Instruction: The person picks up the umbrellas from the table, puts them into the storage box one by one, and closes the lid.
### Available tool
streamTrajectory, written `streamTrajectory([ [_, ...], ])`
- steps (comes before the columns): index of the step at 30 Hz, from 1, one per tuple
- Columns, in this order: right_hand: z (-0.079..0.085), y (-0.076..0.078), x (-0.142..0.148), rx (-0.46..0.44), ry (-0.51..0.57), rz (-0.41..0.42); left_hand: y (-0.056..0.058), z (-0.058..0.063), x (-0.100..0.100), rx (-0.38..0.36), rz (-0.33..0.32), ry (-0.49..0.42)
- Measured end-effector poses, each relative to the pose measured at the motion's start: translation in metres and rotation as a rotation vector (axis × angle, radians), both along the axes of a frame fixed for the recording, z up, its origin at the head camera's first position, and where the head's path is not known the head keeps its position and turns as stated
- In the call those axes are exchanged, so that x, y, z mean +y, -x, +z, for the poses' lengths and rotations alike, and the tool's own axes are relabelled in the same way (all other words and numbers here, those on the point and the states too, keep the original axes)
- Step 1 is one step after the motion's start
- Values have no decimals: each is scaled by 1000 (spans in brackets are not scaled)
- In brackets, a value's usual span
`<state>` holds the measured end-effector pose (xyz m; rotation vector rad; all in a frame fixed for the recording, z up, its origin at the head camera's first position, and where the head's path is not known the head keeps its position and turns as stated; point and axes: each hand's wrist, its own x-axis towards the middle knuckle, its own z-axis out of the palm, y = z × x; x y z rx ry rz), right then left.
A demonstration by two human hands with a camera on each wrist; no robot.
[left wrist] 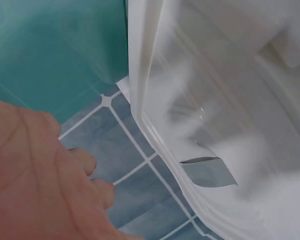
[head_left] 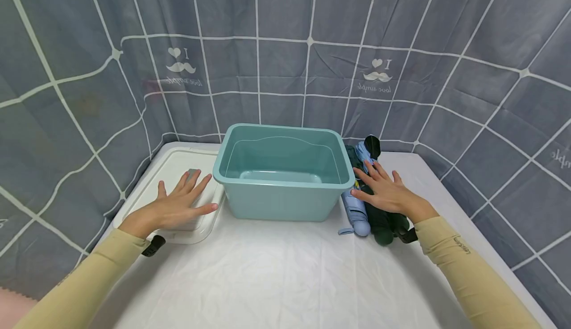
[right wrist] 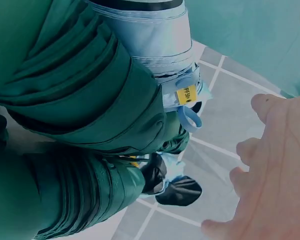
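Observation:
My left hand (head_left: 176, 210), fingers spread, hovers over a white plastic lid (head_left: 171, 163). In the left wrist view this lid (left wrist: 165, 130) has a small grey patch near one edge. A teal plastic storage bin (head_left: 276, 202) stands upright between my hands; its inside shows bare. My right hand (head_left: 388, 195), fingers also spread, is above several folded umbrellas at the bin's right. One is a light blue umbrella (head_left: 356, 215), beside a dark green umbrella (head_left: 376, 220). The right wrist view shows the green umbrella (right wrist: 85, 95) with pleated cloth and the blue umbrella (right wrist: 150, 40) with a yellow tag.
A white cloth covers the table (head_left: 276, 274). Grey curtains (head_left: 285, 71) with white grid lines rise behind the table and along both sides. A black band (head_left: 153, 246) is at my left wrist.

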<state>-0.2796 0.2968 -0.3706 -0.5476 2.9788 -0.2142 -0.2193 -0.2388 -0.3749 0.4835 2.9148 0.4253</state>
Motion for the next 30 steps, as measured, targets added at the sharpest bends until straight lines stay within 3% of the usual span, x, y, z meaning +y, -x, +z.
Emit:
streamTrajectory([
  [10, -3, 6, 1, 105, 59, 1, 8, 6, -4, 36, -13, -99],
  [17, -2, 8, -2, 132, 204, -3, 17, 14, -4, 183, 5, -234],
  [23, -1, 7, -5, 150, 301, -4, 24, 22, 5, 294, 108, -386],
  [30, -3, 3, -7, 138, 324, -19, 29, 38, 22, 323, 223, -460],
])
